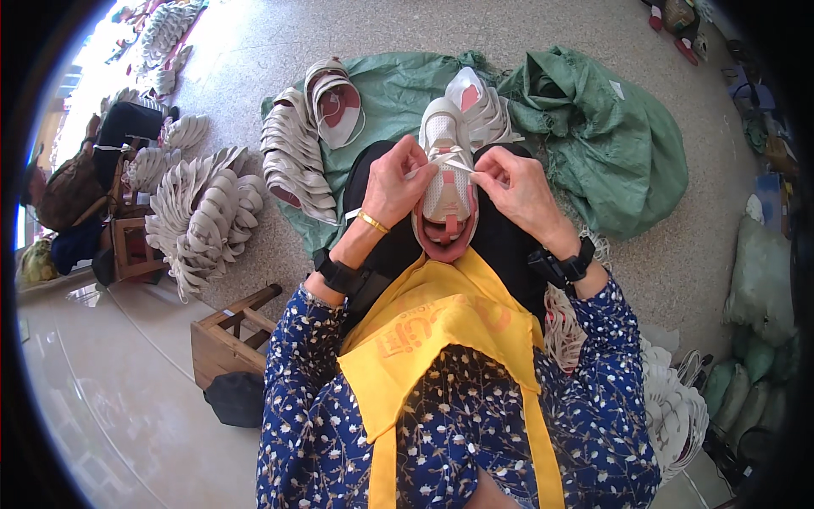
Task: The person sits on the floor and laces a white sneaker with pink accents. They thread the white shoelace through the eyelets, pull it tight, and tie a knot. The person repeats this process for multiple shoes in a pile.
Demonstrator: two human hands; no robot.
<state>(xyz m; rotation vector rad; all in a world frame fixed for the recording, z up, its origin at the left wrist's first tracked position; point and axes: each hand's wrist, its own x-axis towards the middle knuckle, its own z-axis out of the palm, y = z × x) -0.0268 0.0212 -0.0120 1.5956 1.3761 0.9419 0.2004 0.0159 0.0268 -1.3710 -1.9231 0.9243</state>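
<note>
Two hands: both pinched shut on a white lace (447,159), up over the lap.
Left hand (397,185): fingers closed on the lace end left of the shoe, gold bracelet and black wrist strap below it.
Right hand (519,191): thumb and forefinger nipping the lace on the shoe's right side, black strap on that wrist too.
Shoe (448,174): white and pink sneaker, toe pointing away, heel opening toward the body, resting on the black-clad lap above a yellow apron (441,327).
Risk, lace: grip is only fingertips, likely to slip out if pulled hard; thin end could miss an eyelet.
Risk, shoe: nothing clamps it, only the knees under it; an uneven tug could probably tip it off toward the floor.
Room left: wooden stool (227,335) close by the left elbow, fanned stack of pale soles (203,216) beyond it.
Room ahead: green sheet (394,93) on the floor with more shoes and soles, just past the knees.
Room right: green sack (606,140) near, more pale soles (674,407) by the right elbow; elbow swing tight both sides.
Far left: another person seated, well apart.
</note>
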